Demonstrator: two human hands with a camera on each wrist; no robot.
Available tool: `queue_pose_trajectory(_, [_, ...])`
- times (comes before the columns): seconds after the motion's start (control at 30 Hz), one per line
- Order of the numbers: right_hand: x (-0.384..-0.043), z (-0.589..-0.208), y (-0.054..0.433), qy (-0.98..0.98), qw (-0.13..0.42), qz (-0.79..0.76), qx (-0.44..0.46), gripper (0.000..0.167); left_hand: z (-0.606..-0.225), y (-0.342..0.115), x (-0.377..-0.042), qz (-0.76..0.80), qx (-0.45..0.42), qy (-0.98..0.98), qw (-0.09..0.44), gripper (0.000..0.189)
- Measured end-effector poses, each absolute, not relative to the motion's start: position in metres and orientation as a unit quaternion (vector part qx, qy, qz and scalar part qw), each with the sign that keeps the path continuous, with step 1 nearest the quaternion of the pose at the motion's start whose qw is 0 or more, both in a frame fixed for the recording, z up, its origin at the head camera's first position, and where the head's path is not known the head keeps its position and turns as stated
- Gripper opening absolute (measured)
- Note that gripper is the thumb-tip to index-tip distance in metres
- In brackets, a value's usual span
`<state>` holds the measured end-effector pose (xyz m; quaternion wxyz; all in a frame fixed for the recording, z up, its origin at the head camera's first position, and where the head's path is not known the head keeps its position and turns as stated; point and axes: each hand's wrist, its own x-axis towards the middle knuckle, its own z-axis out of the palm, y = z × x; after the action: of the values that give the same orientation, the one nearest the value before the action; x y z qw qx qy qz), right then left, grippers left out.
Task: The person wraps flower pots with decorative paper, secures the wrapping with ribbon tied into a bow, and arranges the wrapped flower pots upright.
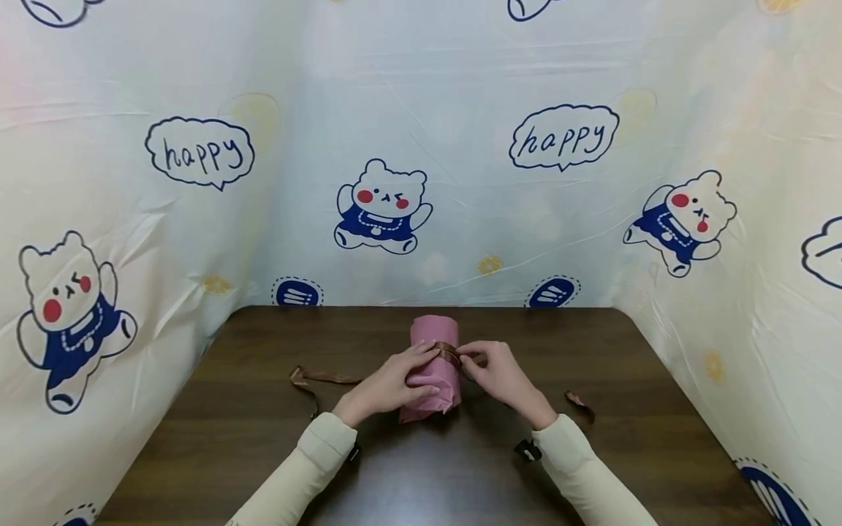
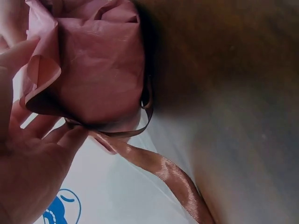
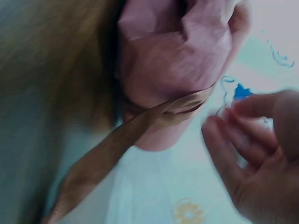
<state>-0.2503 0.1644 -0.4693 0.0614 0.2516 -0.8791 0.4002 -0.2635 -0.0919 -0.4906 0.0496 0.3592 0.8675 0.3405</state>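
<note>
A pink paper-wrapped package (image 1: 434,329), roughly cylindrical, lies on the brown table with its folded end toward me. Brown satin ribbon (image 1: 447,353) circles its middle. My left hand (image 1: 391,380) holds the package from the left, thumb on the near paper and fingers by the ribbon. In the left wrist view a ribbon tail (image 2: 175,177) runs down past the fingers. My right hand (image 1: 503,376) is at the package's right side, fingertips close to the ribbon. The right wrist view shows those loosely bent, blurred fingers (image 3: 215,135) beside the ribbon (image 3: 112,156), with nothing visible between them.
One ribbon tail (image 1: 329,377) stretches left across the dark wooden table (image 1: 263,467). Another ribbon end (image 1: 580,406) lies to the right, beyond my right wrist. A printed cloth (image 1: 460,219) with bears hangs behind the table and along both sides.
</note>
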Motion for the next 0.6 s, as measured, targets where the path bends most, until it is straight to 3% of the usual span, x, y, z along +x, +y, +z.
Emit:
queue_pose_trajectory(0.1, [-0.255, -0.48, 0.172, -0.896, 0.03, 0.393, 0.204, 0.028, -0.492, -0.091, -0.263, 0.339, 0.353, 0.871, 0.041, 0.075])
queue_pose_trajectory(0.2, [-0.259, -0.489, 0.175, -0.901, 0.003, 0.378, 0.214, 0.028, -0.494, -0.091, -0.262, 0.334, 0.347, 0.876, 0.027, 0.075])
queue_pose_trajectory(0.37, [-0.263, -0.493, 0.177, -0.889, 0.038, 0.4, 0.218, 0.009, -0.495, -0.09, -0.258, 0.328, 0.345, 0.88, 0.0, 0.073])
queue_pose_trajectory(0.6, [-0.269, -0.486, 0.184, -0.881, 0.074, 0.443, 0.147, 0.006, -0.494, -0.09, -0.253, 0.318, 0.344, 0.883, -0.011, 0.067])
